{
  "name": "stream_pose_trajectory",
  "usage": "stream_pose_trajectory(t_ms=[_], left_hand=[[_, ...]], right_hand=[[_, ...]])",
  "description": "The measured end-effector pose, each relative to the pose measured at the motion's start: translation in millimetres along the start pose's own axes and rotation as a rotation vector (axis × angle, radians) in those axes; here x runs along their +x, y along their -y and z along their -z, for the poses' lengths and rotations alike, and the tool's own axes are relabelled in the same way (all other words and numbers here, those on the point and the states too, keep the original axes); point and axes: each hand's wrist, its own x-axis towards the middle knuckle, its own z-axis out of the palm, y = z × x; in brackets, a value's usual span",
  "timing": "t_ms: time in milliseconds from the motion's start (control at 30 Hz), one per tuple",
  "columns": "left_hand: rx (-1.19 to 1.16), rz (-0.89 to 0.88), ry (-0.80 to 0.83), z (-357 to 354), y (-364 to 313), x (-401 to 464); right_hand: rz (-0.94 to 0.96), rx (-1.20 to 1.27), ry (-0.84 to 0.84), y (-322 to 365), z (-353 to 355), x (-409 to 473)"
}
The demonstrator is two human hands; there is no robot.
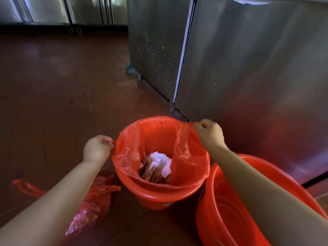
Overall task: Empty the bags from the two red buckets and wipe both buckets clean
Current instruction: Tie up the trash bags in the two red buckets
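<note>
A red bucket point(156, 196) stands on the floor in the middle, lined with a thin red plastic bag point(188, 153) that holds white paper and brown scraps at the bottom. My left hand point(96, 148) pinches the bag's left handle beside the rim. My right hand point(210, 133) pinches the bag's right handle above the far right rim. A second, larger red bucket point(221, 219) sits at the lower right with no bag in it, partly hidden by my right forearm. Another red bag point(92, 201) lies crumpled on the floor at the lower left.
A stainless steel cabinet point(248, 68) with a perforated side panel rises right behind the buckets. More steel units point(53, 11) line the far wall. Dark red floor tiles point(53, 86) spread to the left.
</note>
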Motion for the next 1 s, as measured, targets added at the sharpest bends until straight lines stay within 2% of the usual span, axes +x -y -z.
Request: stream_pose_trajectory(t_ms=[100,200,267,333,400,467,567,633,700,800,867,933,1000], left_hand=[[-0.018,-0.243,-0.079,9,-31,-1],[-0.188,-0.463,-0.065,21,-79,-8],[-0.226,-0.579,-0.008,27,-104,-19],[-0.153,-0.675,0.086,26,-116,-32],[-0.097,-0.717,0.177,24,-120,-41],[-0.05,-0.743,0.253,23,-123,-46],[0.042,-0.839,0.314,19,-130,-52],[0.092,-0.881,0.335,15,-131,-56],[0.118,-0.881,0.35,13,-130,-54],[0.124,-0.842,0.322,15,-127,-41],[0.125,-0.801,0.272,13,-122,-33],[0.147,-0.77,0.299,8,-117,-29],[0.163,-0.773,0.362,-1,-110,-29]], right_hand=[[0.043,0.208,-0.014,31,3,10],[0.051,0.406,-0.014,56,11,16],[0.042,0.572,0.051,62,12,14],[0.0,0.819,0.153,62,8,7],[0.018,0.953,0.241,59,-1,0],[0.122,0.884,0.292,59,-15,-7],[0.368,0.511,0.393,58,-41,-16],[0.434,0.26,0.463,55,-56,-23],[0.454,0.148,0.455,53,-65,-28],[0.436,0.244,0.407,49,-70,-33],[0.314,0.459,0.448,48,-67,-35],[0.193,0.649,0.536,47,-64,-36],[0.132,0.707,0.562,44,-63,-33]])
